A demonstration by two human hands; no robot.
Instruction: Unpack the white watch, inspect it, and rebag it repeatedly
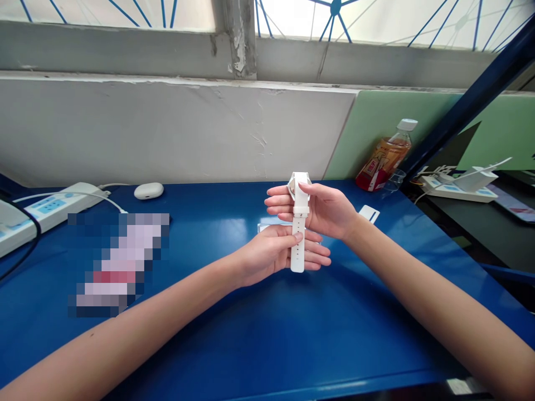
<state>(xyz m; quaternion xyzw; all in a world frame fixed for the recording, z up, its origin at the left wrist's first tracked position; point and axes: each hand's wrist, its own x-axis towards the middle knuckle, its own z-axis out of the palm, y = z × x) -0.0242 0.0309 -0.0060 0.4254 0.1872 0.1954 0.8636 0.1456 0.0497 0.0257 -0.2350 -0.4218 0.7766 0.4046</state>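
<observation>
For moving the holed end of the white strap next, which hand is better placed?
Probably the left hand: its thumb lies on the white strap at its holes, while the right hand holds it higher.

It was a desk space by a window point(292, 19), though whether in an office or a dormitory could not be told. A blue desktop point(251, 345) lay beneath the fingers point(278, 191), a power strip point(62, 203) well left of them, a drink bottle point(382, 159) beyond them rightward, a paint-chipped window frame point(239, 42) with blue bars point(335, 8) farther beyond.
</observation>
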